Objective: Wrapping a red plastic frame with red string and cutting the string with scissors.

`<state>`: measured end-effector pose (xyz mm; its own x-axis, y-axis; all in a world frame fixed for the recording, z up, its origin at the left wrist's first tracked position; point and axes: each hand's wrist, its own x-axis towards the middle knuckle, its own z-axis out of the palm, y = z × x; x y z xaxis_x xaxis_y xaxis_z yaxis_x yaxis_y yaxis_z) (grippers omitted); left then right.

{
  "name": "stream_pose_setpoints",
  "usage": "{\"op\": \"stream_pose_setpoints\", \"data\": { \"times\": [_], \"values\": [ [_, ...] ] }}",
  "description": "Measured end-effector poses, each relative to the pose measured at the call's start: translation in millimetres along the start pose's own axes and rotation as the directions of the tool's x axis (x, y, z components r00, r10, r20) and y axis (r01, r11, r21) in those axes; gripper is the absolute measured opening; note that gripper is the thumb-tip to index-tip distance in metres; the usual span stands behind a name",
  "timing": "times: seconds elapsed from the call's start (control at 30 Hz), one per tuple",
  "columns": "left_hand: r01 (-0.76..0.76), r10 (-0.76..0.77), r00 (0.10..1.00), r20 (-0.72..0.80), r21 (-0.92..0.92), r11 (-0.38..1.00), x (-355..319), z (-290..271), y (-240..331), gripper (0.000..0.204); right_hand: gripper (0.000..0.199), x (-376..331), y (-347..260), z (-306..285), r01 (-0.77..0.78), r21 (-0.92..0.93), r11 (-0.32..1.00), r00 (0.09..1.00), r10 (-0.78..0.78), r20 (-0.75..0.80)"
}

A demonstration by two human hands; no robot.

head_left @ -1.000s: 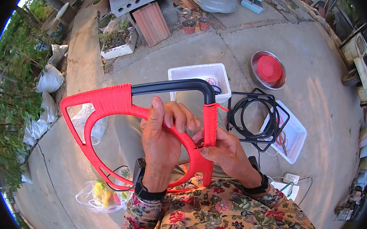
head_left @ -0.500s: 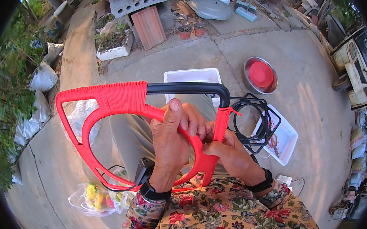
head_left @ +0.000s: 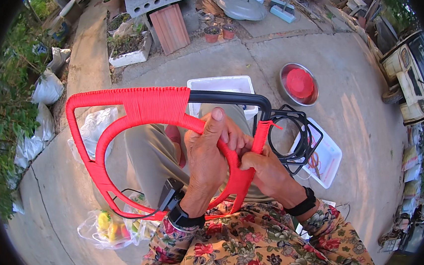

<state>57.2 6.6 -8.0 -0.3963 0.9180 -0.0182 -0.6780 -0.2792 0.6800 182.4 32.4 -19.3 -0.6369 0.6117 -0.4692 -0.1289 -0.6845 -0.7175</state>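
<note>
The black metal tube frame, largely wrapped in red cord [head_left: 135,108], is held above the lap. The left hand [head_left: 205,158] is closed round its wrapped inner curve, thumb pressed upward; the right hand [head_left: 265,170] pinches the cord where the red wrapping ends below the bare black bend. If the pinch is eased, the last turns could probably slacken and unwind. Beyond the right hand, a coil of black wire rings [head_left: 292,136] lies on a white rectangular tray [head_left: 329,160]. Below the left hand, a clear plastic bag of yellow items [head_left: 107,230] rests on the concrete floor [head_left: 359,101].
</note>
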Motion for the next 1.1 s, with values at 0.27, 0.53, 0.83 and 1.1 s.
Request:
{"op": "stream_pose_setpoints", "data": {
  "times": [0.27,0.53,0.83,1.1],
  "values": [
    [0.071,-0.071,0.997,-0.006,0.051,0.996,9,-4,7,0.050,0.023,-2,-11,-7,-0.002,-0.065,0.998,0.994,0.009,0.109],
    [0.065,-0.066,0.998,0.006,0.075,0.995,11,-2,7,0.051,0.025,-1,-12,-5,0.032,-0.098,0.995,0.992,-0.020,0.123],
    [0.066,-0.065,0.998,-0.015,0.068,0.995,10,-3,-3,0.049,0.015,7,-2,-9,0.025,-0.107,0.994,0.999,-0.022,0.028],
    [0.098,-0.097,0.995,-0.010,0.030,0.995,16,-11,8,0.047,0.032,-4,-10,-6,0.008,-0.017,1.000,0.988,-0.005,0.156]
  ]
}}
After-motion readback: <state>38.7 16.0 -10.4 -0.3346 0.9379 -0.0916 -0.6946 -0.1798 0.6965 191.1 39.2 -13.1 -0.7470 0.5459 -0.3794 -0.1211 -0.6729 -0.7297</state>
